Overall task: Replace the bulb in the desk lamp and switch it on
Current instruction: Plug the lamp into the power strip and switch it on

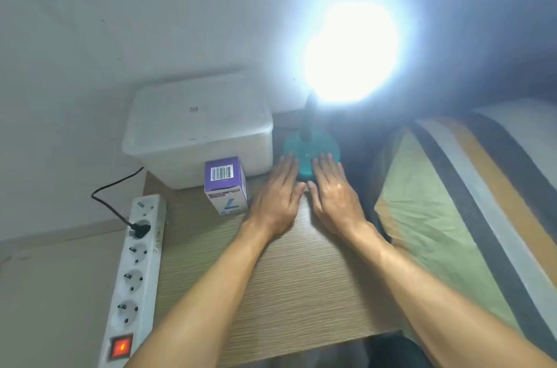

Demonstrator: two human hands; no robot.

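The desk lamp stands at the back of the wooden table (286, 271) on a round teal base (307, 146) with a dark neck. Its bulb (351, 51) is lit, and the glare hides the lamp head. My left hand (277, 192) lies flat, palm down, fingers reaching the base's left front edge. My right hand (334, 192) lies flat beside it, fingertips on the base's right front. Neither hand holds anything. A purple and white bulb box (226, 185) stands upright just left of my left hand.
A white lidded plastic tub (199, 126) sits behind the bulb box. A white power strip (135, 274) lies along the table's left edge, its red switch (121, 346) glowing and a black plug (140, 229) in it. A striped bed (470, 201) lies to the right.
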